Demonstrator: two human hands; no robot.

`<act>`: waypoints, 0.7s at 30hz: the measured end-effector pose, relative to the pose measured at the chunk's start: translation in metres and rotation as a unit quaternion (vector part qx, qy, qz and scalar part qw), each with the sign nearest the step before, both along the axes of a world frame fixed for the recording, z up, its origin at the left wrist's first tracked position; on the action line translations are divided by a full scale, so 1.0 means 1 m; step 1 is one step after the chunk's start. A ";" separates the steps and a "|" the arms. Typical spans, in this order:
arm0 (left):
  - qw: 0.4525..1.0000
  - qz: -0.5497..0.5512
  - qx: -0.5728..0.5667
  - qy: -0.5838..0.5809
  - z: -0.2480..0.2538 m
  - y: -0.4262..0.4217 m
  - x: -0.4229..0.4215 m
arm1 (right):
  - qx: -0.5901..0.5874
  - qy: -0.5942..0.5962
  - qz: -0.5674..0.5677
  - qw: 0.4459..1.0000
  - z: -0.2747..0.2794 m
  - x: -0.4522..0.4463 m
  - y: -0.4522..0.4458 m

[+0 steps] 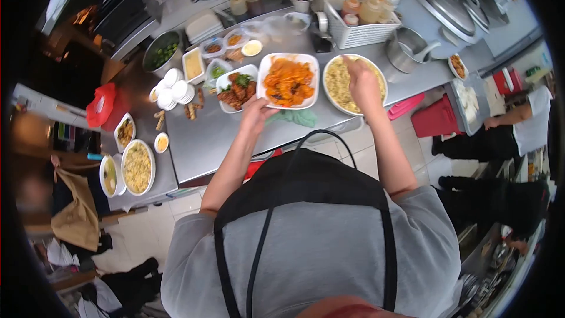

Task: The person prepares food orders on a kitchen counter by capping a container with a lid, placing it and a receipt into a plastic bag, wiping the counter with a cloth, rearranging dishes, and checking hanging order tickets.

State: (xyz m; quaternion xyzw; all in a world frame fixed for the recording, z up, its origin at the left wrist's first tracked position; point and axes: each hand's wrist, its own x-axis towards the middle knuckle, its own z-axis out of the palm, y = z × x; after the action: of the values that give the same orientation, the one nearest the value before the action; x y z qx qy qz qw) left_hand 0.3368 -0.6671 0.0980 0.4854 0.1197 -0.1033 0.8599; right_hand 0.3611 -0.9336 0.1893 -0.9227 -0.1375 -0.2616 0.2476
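My left hand (255, 115) grips the near left corner of a square white bowl (313, 101) that holds orange saucy food. To the right, my right hand (364, 85) is over a round white bowl (327, 99) of yellowish rice or noodles, its fingers near the far rim. Whether those fingers hold anything is too small to tell. A white container (222, 105) of browned meat pieces with green leaves sits just left of the orange food. A green cloth (300, 118) lies on the counter below the square bowl.
A white basket (359, 36) of sauce bottles and a metal pot (405, 49) stand behind on the right. Stacked white lids or cups (175, 89), a bowl of rice (138, 168) and a red plastic bag (101, 105) are left. Other people stand at both sides.
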 end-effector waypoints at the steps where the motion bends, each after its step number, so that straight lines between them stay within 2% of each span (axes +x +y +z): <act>1: 1.000 -0.014 -0.004 -0.002 0.000 0.001 -0.001 | -0.030 -0.002 -0.065 0.997 0.003 0.010 -0.020; 4: 1.000 -0.006 0.006 0.009 0.003 0.009 -0.007 | -0.129 0.011 -0.233 0.964 -0.002 0.056 -0.100; 6: 1.000 -0.006 0.012 0.018 0.002 0.019 -0.017 | -0.226 0.128 -0.320 0.911 -0.018 0.096 -0.159; 7: 0.999 -0.004 0.019 0.030 0.001 0.024 -0.021 | -0.172 0.135 -0.338 0.915 -0.031 0.115 -0.186; 9: 0.999 0.010 0.014 0.043 -0.001 0.034 -0.030 | -0.169 0.159 -0.358 0.905 -0.059 0.149 -0.225; 10: 0.999 0.006 0.005 0.049 -0.001 0.039 -0.037 | -0.180 0.174 -0.327 0.911 -0.048 0.143 -0.217; 11: 0.999 0.022 0.013 0.048 -0.004 0.045 -0.043 | -0.216 0.186 -0.330 0.900 -0.060 0.158 -0.224; 12: 0.998 0.028 0.010 0.046 -0.001 0.049 -0.049 | -0.246 0.199 -0.337 0.887 -0.046 0.155 -0.202; 13: 0.998 0.039 0.010 0.047 -0.003 0.056 -0.057 | -0.228 0.092 -0.302 0.921 -0.029 0.133 -0.164; 14: 0.997 0.055 0.009 0.052 -0.004 0.063 -0.066 | -0.226 0.003 -0.258 0.939 -0.038 0.134 -0.145; 15: 0.996 0.072 0.012 0.042 0.003 0.067 -0.076 | -0.186 -0.030 -0.161 0.969 -0.039 0.129 -0.116; 17: 0.992 0.114 0.019 0.057 0.023 0.073 -0.097 | -0.091 0.075 -0.016 0.993 -0.058 0.114 -0.046; 19: 0.986 0.150 0.011 0.070 0.023 0.086 -0.114 | 0.013 0.144 0.183 0.972 -0.088 0.092 0.014; 21: 0.983 0.173 0.017 0.065 0.015 0.099 -0.130 | -0.012 0.227 0.244 0.943 -0.110 0.074 0.063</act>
State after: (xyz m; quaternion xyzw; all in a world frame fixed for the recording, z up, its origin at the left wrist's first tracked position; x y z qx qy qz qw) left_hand 0.2072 -0.5682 0.1128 0.4641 0.2594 0.0172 0.8468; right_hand 0.4348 -0.8708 0.0793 -0.8986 -0.3022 0.0254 0.3172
